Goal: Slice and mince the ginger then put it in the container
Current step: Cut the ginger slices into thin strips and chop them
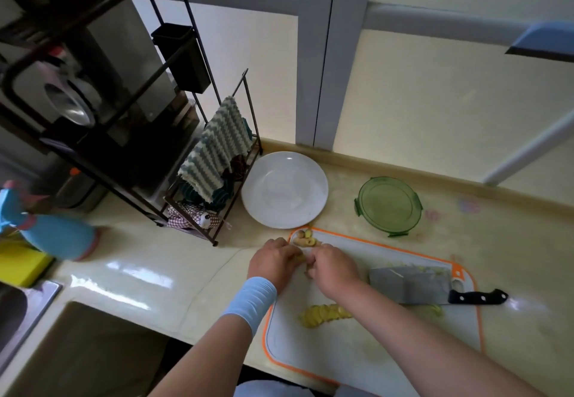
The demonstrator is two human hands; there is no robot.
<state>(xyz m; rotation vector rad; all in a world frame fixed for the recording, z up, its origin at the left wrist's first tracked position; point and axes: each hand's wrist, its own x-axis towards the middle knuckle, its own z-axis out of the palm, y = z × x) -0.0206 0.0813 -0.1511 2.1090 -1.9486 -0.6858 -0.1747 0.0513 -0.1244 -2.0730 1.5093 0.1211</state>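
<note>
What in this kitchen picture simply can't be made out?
Head view:
1. What the left hand and right hand work on between them: the hands themselves cover it.
2. Chopped ginger bits behind the steel cleaver: the blade hides most.
3. Blue-and-pink object at the left edge: blurred, cut off.

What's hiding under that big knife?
The knife lies flat on the cutting board. Small chopped ginger bits peek out along its far edge. Whatever sits right under the blade is covered, so I cannot tell.
</note>
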